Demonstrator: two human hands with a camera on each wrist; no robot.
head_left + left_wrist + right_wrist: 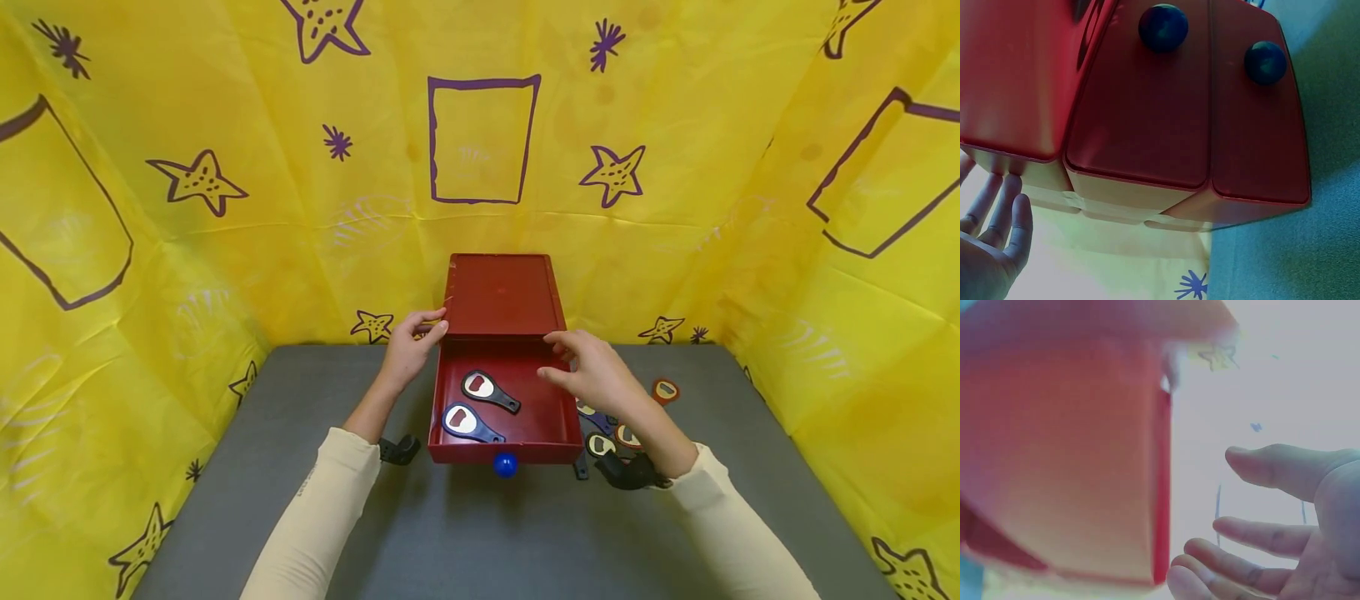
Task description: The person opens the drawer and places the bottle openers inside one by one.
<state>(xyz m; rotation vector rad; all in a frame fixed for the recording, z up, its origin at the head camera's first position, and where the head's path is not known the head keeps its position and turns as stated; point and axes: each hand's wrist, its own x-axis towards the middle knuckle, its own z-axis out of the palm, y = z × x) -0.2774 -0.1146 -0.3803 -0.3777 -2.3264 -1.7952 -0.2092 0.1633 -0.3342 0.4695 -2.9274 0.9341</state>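
A red drawer unit stands against the yellow backdrop, its top drawer pulled out by a blue knob side facing me. Inside that drawer lie two bottle openers: a black one and a dark blue one. My left hand touches the unit's left side; in the left wrist view its fingers are fairly straight against the red side. Over the drawer's right edge hovers my right hand, fingers loosely bent and thumb apart, with nothing between them, as the right wrist view also shows.
Several bottle openers lie on the grey table right of the drawer, partly under my right forearm; an orange-rimmed one sits farther out. Two lower drawers with dark blue knobs are shut. Yellow patterned cloth encloses the back and sides.
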